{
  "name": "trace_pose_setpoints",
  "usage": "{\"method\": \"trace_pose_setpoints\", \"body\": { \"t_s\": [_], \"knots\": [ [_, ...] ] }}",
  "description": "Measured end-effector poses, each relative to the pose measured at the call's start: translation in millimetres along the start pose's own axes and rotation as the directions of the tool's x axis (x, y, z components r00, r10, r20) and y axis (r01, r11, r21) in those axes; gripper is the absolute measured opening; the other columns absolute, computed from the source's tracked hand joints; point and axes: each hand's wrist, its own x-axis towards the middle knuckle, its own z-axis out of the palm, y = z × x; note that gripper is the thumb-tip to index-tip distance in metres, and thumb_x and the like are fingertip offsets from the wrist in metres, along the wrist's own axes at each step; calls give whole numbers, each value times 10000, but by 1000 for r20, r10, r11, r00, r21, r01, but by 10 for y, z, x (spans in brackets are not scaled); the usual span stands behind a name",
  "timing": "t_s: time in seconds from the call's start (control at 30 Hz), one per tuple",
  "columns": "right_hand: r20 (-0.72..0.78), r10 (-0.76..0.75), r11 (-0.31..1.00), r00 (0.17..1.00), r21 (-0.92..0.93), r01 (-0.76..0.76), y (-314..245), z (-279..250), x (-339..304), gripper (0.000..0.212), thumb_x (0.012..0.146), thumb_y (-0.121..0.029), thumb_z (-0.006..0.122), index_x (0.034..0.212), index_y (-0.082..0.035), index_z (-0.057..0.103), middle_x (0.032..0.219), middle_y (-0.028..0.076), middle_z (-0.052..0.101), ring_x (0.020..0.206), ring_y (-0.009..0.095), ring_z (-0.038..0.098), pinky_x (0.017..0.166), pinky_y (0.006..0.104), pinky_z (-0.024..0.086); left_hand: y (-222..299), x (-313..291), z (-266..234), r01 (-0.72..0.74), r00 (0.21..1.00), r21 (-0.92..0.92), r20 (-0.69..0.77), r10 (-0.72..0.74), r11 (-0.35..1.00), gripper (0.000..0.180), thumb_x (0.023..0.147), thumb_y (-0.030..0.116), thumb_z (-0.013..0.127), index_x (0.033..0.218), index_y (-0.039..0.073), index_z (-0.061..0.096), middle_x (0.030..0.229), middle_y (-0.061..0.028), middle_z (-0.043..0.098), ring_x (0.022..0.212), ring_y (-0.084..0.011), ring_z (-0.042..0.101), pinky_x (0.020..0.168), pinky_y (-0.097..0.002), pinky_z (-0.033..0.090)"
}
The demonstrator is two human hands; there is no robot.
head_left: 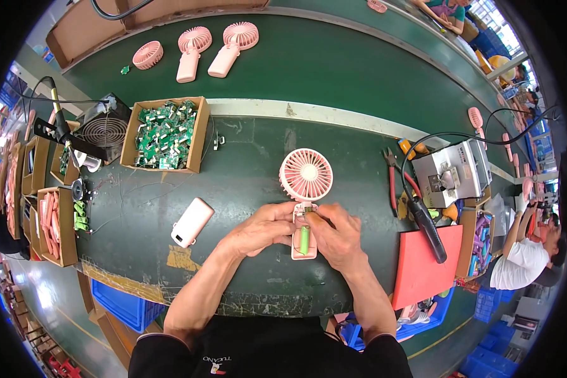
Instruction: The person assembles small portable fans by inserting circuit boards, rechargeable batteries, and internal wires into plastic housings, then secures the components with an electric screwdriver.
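Note:
In front of me on the dark green bench lies a pink handheld fan (pixel 306 174), its round grille pointing away from me. Its handle is open, with a green cylindrical battery (pixel 304 240) inside and a small circuit board (pixel 305 209) near the neck. My left hand (pixel 263 229) grips the handle's left side, fingers closed. From the right, my right hand (pixel 337 235) is closed around the handle's upper part, thumb and fingertips pressed at the board; they partly hide it. A loose pink handle cover (pixel 193 222) lies to the left, apart from both hands.
A cardboard box of green circuit boards (pixel 166 135) stands back left, near a soldering iron (pixel 59 113). To the right are red-handled pliers (pixel 392 183), a black-handled electric screwdriver (pixel 427 230), a metal device (pixel 450 176) and a red mat (pixel 427 261). Fans (pixel 233 50) lie on the belt beyond.

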Motion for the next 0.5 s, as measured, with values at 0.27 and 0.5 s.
{"method": "trace_pose_setpoints", "body": {
  "t_s": [0.27,0.5],
  "knots": [
    [18,-36,999,999,2,36,-44,-23,49,260,598,-11,717,851,-34,664,855,50,592,639,177,591,472,275,419,-19,5,-1,-11,999,53,-35,13,999,405,885,27,459,1289,-5,472,1141,-88,582,1053,-176,596,893,-357,529],
    [43,-34,998,999,-53,36,-79,-29,30,220,628,0,706,841,-28,655,840,56,599,648,185,602,492,288,457,-40,11,-12,-39,999,11,-13,39,999,348,939,128,483,1246,-37,486,1122,-109,587,1011,-189,616,847,-374,553]
  ]
}}
